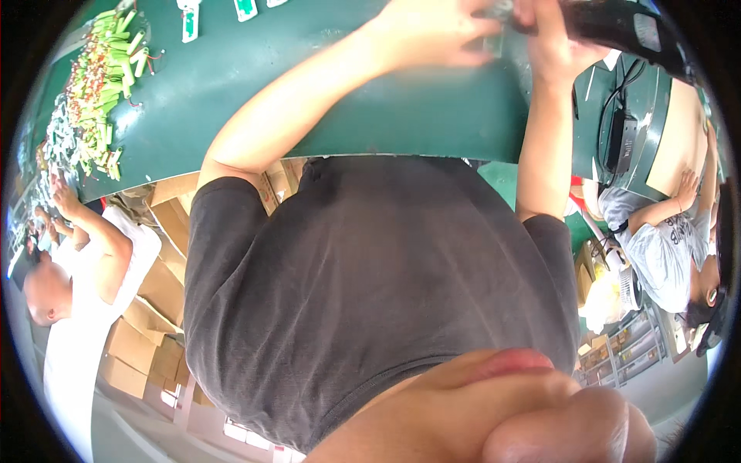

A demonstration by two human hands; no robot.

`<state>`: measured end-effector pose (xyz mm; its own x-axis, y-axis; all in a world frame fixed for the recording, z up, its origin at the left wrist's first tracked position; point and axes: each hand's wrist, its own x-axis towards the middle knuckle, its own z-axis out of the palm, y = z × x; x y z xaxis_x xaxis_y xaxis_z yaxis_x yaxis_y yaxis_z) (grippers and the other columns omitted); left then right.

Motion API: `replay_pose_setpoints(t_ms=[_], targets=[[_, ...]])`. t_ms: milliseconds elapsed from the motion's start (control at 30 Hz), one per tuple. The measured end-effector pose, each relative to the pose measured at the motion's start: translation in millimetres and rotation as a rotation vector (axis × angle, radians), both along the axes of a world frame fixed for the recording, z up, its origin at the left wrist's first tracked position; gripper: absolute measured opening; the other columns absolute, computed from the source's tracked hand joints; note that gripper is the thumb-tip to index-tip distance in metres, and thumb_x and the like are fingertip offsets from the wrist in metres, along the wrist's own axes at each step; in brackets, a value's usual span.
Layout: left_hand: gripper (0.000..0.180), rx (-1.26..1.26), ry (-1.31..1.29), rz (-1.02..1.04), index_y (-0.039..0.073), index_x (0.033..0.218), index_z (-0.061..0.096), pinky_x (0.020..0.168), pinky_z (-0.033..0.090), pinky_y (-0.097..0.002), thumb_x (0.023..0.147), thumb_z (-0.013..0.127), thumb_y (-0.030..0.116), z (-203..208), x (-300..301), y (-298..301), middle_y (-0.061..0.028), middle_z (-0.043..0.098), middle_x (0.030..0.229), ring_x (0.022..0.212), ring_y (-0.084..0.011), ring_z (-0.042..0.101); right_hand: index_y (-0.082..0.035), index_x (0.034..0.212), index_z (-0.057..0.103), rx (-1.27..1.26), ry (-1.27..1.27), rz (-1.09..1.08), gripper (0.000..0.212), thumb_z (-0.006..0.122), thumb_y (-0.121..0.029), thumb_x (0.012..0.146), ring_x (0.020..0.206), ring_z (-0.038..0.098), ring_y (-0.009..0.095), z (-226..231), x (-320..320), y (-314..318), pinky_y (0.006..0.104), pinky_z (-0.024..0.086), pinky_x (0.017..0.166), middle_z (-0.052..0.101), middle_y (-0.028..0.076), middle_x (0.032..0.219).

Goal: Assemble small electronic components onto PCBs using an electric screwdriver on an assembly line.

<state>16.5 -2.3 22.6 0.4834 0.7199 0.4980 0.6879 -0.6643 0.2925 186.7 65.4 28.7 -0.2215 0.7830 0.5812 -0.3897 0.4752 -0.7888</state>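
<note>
My left hand (436, 35) is over the green table at the top of the view, its fingers smeared by motion. Close to its right is my right hand (557, 52), fingers bent and closed near the top edge. Between the two hands shows a small pale, see-through piece (498, 23), too blurred to name. Whatever the right fingers pinch is mostly hidden. A black, elongated object (617, 29) with a grey patch lies against or just behind the right hand; I cannot tell whether they touch.
Green-wrapped cylinders with wires (108, 73) are heaped on the table (255, 69) at far left. Several small white-and-green pieces (190, 21) lie at the top. A black power adapter (622, 139) sits right. Co-workers sit left (100, 270) and right (656, 239); cardboard boxes (147, 339) stand below.
</note>
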Motion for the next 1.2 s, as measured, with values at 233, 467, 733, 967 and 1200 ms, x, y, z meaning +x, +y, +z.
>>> replay_pose_setpoints(t_ms=[233, 467, 733, 967, 1200], targets=[[0.041, -0.053, 0.113, 0.118, 0.008, 0.101, 0.071, 0.107, 0.043, -0.0518, 0.076, 0.077, 0.039, 59, -9, 25, -0.0180, 0.067, 0.115, 0.113, -0.0337, 0.063, -0.001, 0.140, 0.039, 0.037, 0.119, -0.022, 0.050, 0.058, 0.000, 0.095, 0.069, 0.060, 0.024, 52, 50, 11, 0.0574, 0.059, 0.077, 0.063, 0.016, 0.085], [0.050, -0.203, 0.093, 0.407, 0.004, 0.119, 0.058, 0.094, 0.051, -0.0538, 0.085, 0.074, 0.037, 35, -152, 201, -0.0248, 0.068, 0.116, 0.109, -0.0445, 0.064, -0.004, 0.131, 0.043, 0.077, 0.139, -0.374, 0.041, 0.060, 0.007, 0.095, 0.057, 0.052, 0.014, 105, 44, 27, 0.0293, 0.047, 0.056, 0.053, 0.005, 0.079], [0.062, -0.243, 0.157, -0.360, 0.006, 0.129, 0.062, 0.115, 0.041, -0.0476, 0.076, 0.085, 0.028, 86, -89, 91, -0.0181, 0.056, 0.145, 0.139, -0.0378, 0.049, 0.000, 0.125, 0.048, 0.000, -0.042, -0.162, 0.036, 0.061, 0.007, 0.092, 0.053, 0.049, 0.012, 98, 46, 13, 0.0273, 0.043, 0.053, 0.050, 0.003, 0.073], [0.058, -0.286, 0.108, -0.323, 0.007, 0.122, 0.063, 0.108, 0.044, -0.0477, 0.072, 0.086, 0.024, 35, -55, 32, -0.0160, 0.058, 0.137, 0.125, -0.0346, 0.057, -0.003, 0.134, 0.043, -0.022, 0.104, -0.062, 0.044, 0.063, -0.002, 0.094, 0.051, 0.047, 0.012, 80, 20, -4, 0.0276, 0.043, 0.051, 0.047, 0.002, 0.071], [0.032, -0.124, -0.085, -0.086, 0.006, 0.102, 0.073, 0.112, 0.041, -0.0524, 0.077, 0.082, 0.025, 3, -8, 9, -0.0203, 0.054, 0.138, 0.130, -0.0363, 0.053, -0.003, 0.131, 0.041, 0.043, 0.133, 0.051, 0.041, 0.060, 0.003, 0.094, 0.052, 0.048, 0.012, 45, 6, 5, 0.0298, 0.045, 0.052, 0.051, 0.004, 0.074]])
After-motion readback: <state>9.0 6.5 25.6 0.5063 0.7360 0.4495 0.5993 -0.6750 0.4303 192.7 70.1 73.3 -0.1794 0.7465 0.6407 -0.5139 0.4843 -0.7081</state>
